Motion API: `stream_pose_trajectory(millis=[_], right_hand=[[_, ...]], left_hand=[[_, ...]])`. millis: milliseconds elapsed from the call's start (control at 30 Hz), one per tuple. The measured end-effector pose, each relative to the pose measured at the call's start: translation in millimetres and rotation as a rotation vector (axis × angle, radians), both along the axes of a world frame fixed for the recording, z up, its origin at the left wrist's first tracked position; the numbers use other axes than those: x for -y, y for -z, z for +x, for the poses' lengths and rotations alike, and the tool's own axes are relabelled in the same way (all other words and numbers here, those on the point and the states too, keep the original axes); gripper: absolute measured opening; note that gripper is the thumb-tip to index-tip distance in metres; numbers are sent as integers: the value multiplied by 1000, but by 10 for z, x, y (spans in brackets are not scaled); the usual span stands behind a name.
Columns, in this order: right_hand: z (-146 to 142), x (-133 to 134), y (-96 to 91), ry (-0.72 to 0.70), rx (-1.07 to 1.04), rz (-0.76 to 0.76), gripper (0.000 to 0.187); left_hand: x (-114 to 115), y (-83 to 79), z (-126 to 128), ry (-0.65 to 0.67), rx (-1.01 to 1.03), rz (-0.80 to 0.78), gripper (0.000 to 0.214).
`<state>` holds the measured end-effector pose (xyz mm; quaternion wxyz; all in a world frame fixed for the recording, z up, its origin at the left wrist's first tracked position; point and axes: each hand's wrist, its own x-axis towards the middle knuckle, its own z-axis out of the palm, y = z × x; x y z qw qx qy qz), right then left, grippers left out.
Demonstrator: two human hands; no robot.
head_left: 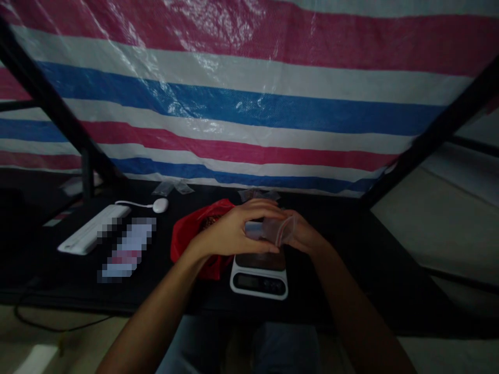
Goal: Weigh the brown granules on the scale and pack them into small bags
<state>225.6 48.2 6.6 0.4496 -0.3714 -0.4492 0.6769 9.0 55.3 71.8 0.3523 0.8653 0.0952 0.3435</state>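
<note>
Over a small white digital scale, both hands meet around a small clear zip bag. My right hand grips the bag, its mouth edged with a reddish line and turned toward my left hand. My left hand is curled round a short, pale blue-grey object reaching to the bag; its exact kind is hard to make out. Beneath my left forearm, an open red bag holds small dark reddish-brown pieces, partly hidden. The hands cover the back of the scale's brown plate, and its display looks dark.
Several clear bags lie along the back of the black table. On the left are a white power strip with a cable and round white piece, and a blurred-out item. Striped sheeting hangs behind, between black bars.
</note>
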Motion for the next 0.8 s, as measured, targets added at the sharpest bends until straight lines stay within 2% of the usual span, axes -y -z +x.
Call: stream_pose_trajectory(millis=[100, 200, 233, 333, 400, 500, 567, 633, 733, 800], right_hand=[[-12, 10, -15, -50, 18, 36, 33], [-32, 31, -21, -115, 47, 75, 37], [-40, 38, -19, -138, 60, 86, 38], [-51, 52, -18, -173, 105, 98, 39], [-26, 51, -42, -131, 138, 103, 40], [87, 43, -120, 14, 243, 196, 39], [189, 45, -176, 32, 366, 304, 34], [272, 58, -209, -48, 504, 389, 34], [302, 82, -202, -179, 706, 439, 48], [266, 90, -179, -223, 795, 448, 48]], left_hand=[[-23, 55, 13, -8, 29, -149, 58], [-24, 94, 19, -35, 19, -161, 75], [-25, 95, 21, -24, 8, -145, 74], [-27, 68, 7, 28, 5, -128, 53], [-35, 38, -38, 24, 47, -192, 45], [-89, 9, -172, -87, 104, -291, 42], [-158, 22, -274, -195, 73, -261, 40], [-231, 70, -350, -277, -42, -179, 35], [-299, 198, -391, -336, -238, -80, 37], [-309, 293, -389, -346, -321, -57, 44]])
